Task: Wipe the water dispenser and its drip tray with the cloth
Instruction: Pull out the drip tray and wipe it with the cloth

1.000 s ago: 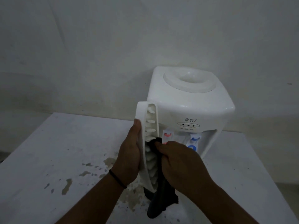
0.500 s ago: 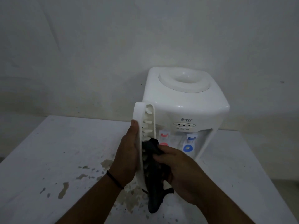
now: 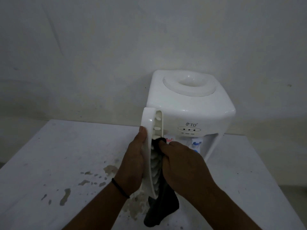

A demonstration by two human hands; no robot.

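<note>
Drip tray [image 3: 147, 130] is standing on edge, left hand [image 3: 132, 165] gripping it; at its three o'clock, right hand [image 3: 182, 165] is pinching the black cloth [image 3: 159, 209] against its ribs.

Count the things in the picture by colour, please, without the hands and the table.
White: 2, the water dispenser and the drip tray.
Black: 2, the cloth and the wrist band.
Total: 4.

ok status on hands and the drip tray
Left hand holds drip tray upright. Right hand presses black cloth into its grille. Dispenser behind, nothing blocking.
</note>
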